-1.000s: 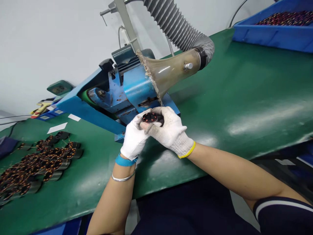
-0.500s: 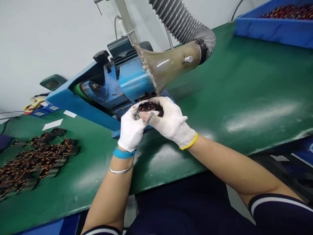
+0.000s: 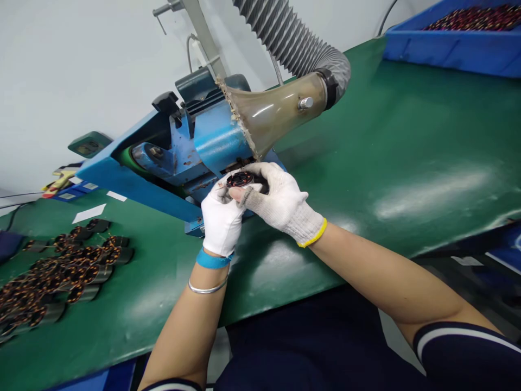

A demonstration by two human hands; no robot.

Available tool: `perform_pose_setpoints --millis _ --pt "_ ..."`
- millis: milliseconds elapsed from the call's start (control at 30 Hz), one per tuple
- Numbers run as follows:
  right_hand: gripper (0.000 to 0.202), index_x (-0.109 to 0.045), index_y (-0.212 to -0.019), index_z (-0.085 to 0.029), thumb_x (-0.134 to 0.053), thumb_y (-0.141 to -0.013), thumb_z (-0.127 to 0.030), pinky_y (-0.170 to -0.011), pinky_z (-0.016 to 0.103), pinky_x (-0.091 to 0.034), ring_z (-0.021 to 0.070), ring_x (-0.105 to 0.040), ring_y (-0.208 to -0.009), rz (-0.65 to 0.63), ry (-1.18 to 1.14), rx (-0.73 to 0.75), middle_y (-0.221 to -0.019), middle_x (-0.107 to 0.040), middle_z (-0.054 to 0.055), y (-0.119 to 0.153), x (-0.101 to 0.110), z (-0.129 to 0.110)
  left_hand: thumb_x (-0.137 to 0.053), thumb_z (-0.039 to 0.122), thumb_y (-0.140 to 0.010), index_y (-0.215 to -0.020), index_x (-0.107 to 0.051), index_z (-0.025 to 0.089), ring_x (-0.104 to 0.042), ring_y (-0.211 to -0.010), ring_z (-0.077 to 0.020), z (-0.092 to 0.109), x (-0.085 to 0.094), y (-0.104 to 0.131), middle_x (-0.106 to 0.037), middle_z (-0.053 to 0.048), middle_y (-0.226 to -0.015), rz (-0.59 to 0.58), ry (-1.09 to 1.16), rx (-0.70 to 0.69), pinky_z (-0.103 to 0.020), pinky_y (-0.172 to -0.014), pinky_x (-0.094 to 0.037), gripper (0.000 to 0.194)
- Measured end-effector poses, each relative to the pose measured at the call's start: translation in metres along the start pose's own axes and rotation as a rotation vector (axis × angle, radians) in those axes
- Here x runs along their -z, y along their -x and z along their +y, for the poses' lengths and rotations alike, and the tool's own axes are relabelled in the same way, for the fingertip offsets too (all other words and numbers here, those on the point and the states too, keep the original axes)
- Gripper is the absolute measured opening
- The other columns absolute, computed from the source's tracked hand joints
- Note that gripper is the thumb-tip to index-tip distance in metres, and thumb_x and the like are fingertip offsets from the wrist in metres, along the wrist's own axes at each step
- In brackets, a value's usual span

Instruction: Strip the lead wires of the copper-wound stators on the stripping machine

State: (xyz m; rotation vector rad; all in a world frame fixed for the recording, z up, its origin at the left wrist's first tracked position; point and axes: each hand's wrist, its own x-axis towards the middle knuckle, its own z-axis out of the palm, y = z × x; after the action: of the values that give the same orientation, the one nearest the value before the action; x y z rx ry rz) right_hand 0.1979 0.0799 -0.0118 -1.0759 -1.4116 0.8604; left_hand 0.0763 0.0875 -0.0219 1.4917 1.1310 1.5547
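A black, round motor stator with copper windings [image 3: 240, 179] is held between both hands, close against the front of a blue belt-driven machine [image 3: 222, 142]. My left hand [image 3: 222, 217], in a white glove, closes on the stator's left side. On its right side my right hand [image 3: 277, 198], in a knit glove with a yellow cuff, wraps round it, with a bare thumb tip at the near rim. The fingers hide much of the stator and its far edge, where the machine's working part sits.
A translucent funnel [image 3: 280, 111] joins a grey ribbed hose [image 3: 301, 46] above the machine. Many similar stators [image 3: 77, 266] lie on the green table [image 3: 407, 141] at left. A blue bin [image 3: 448, 51] of small parts stands at back right. White paper [image 3: 89, 213] lies near the machine.
The view has shifted slightly, so the machine sits a little further left. My left wrist has moved slightly right; both hands keep their hold on the stator.
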Motion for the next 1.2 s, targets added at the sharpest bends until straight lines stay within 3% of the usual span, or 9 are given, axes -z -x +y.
perform_pose_setpoints --millis 200,500,633,767,933,1067,1200 --pt "0.037 -0.069 -0.102 -0.021 -0.074 -0.073 -0.044 -0.092 0.034 -0.051 0.0198 -0.063 -0.1 -0.011 -0.006 0.065 -0.101 -0.067 0.004 0.0 0.0 0.001 -0.085 0.037 -0.06 -0.09 -0.071 0.016 -0.072 -0.091 -0.0216 0.002 -0.005 0.004 -0.076 -0.004 -0.095 0.049 -0.001 -0.006 -0.036 -0.089 -0.058 0.04" --pt "0.039 -0.07 -0.098 -0.019 -0.074 -0.069 -0.045 -0.089 0.035 -0.052 0.0204 -0.063 -0.094 0.076 -0.013 0.094 -0.095 -0.064 0.005 0.004 -0.004 0.003 -0.084 0.041 -0.061 -0.095 -0.069 0.016 -0.071 -0.094 -0.0215 0.006 -0.01 0.012 -0.076 -0.005 -0.099 0.072 -0.039 0.006 -0.037 -0.092 -0.057 0.044" --pt "0.041 -0.069 -0.093 -0.017 -0.073 -0.067 -0.048 -0.082 0.037 -0.055 0.0203 -0.064 -0.085 0.119 -0.041 0.163 -0.093 -0.063 0.007 0.016 -0.011 0.003 -0.088 0.036 -0.056 -0.107 -0.063 0.019 -0.07 -0.099 -0.021 0.005 -0.007 0.033 -0.072 -0.005 -0.107 0.168 -0.13 -0.086 -0.036 -0.094 -0.056 0.06" --pt "0.039 -0.068 -0.093 -0.018 -0.07 -0.07 -0.048 -0.076 0.035 -0.056 0.0195 -0.064 -0.082 0.102 -0.056 0.306 -0.09 -0.062 0.007 0.027 -0.014 0.004 -0.085 0.043 -0.062 -0.106 -0.061 0.02 -0.07 -0.093 -0.0205 0.002 -0.002 0.048 -0.07 -0.006 -0.102 0.198 -0.187 -0.203 -0.036 -0.088 -0.057 0.055" --pt "0.038 -0.068 -0.097 -0.017 -0.071 -0.07 -0.044 -0.07 0.034 -0.056 0.0188 -0.064 -0.079 0.099 -0.054 0.366 -0.091 -0.062 0.007 0.03 -0.014 0.005 -0.082 0.044 -0.065 -0.105 -0.061 0.019 -0.069 -0.091 -0.021 0.003 0.001 0.05 -0.069 -0.006 -0.1 0.227 -0.243 -0.251 -0.037 -0.086 -0.057 0.051" --pt "0.03 -0.069 -0.096 -0.017 -0.068 -0.076 -0.039 -0.072 0.032 -0.056 0.0185 -0.065 -0.082 0.074 -0.06 0.343 -0.092 -0.064 0.007 0.032 -0.013 0.001 -0.078 0.04 -0.068 -0.106 -0.061 0.019 -0.069 -0.093 -0.0226 0.003 0.005 0.049 -0.07 -0.008 -0.101 0.214 -0.287 -0.274 -0.038 -0.086 -0.058 0.047" --pt "0.017 -0.068 -0.082 -0.019 -0.057 -0.086 -0.031 -0.073 0.03 -0.054 0.0154 -0.064 -0.077 0.069 -0.11 0.244 -0.084 -0.065 0.005 0.024 -0.01 -0.001 -0.074 0.029 -0.069 -0.11 -0.06 0.018 -0.071 -0.094 -0.0233 0.0 0.008 0.05 -0.071 -0.009 -0.103 0.155 -0.357 -0.356 -0.037 -0.086 -0.059 0.045"
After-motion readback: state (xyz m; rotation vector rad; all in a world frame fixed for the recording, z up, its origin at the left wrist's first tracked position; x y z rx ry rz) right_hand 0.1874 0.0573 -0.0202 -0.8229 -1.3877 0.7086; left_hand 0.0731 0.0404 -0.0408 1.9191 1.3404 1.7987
